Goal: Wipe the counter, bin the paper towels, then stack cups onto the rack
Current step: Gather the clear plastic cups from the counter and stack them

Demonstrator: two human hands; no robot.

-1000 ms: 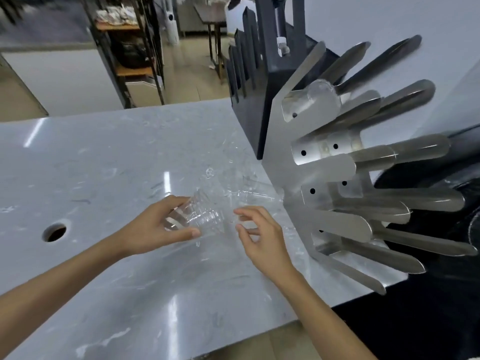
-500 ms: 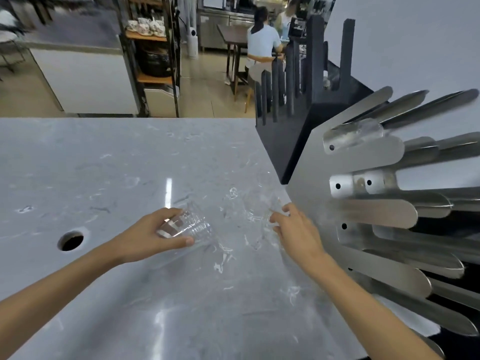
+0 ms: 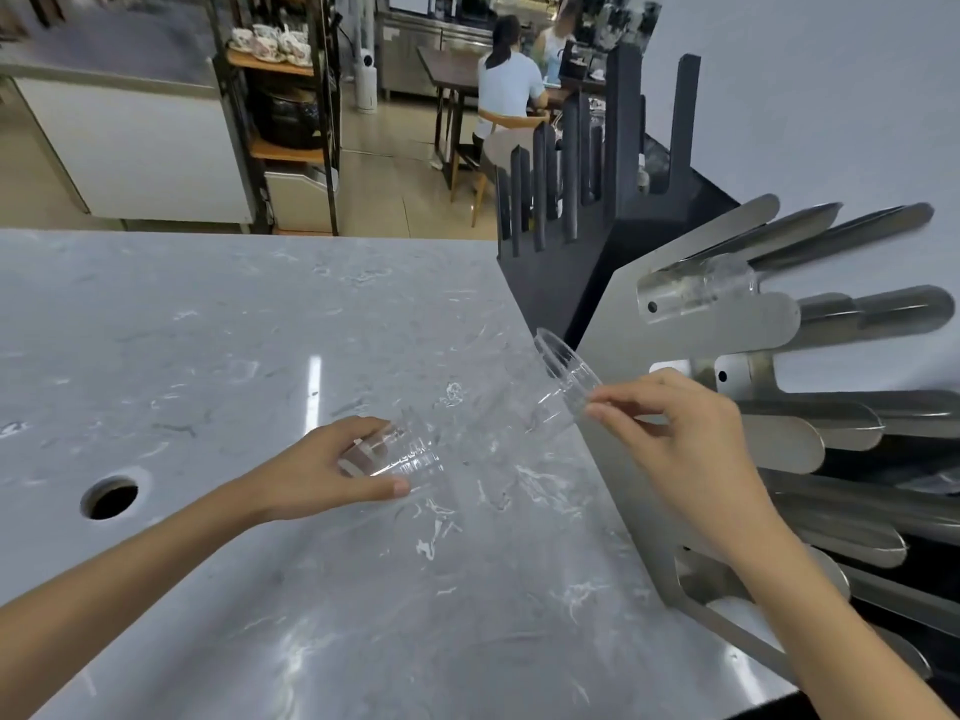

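My left hand (image 3: pixel 332 467) grips a stack of clear plastic cups (image 3: pixel 400 457) lying sideways just above the grey marble counter (image 3: pixel 260 330). My right hand (image 3: pixel 680 439) pinches a single clear cup (image 3: pixel 563 379) by its base, tilted, its rim pointing up and left, beside the steel cup rack (image 3: pixel 727 324). The rack's metal arms fan out to the right. One clear cup (image 3: pixel 696 288) sits on an upper arm of the rack.
A round hole (image 3: pixel 110 498) is cut in the counter at the left. A black slotted rack (image 3: pixel 597 200) stands behind the steel one. Beyond the counter are a shelf with crockery (image 3: pixel 270 44) and people seated at a table (image 3: pixel 514 80).
My right hand has taken one cup off the stack and lifted it up and right toward the rack. My left hand keeps the stack in about the same place.
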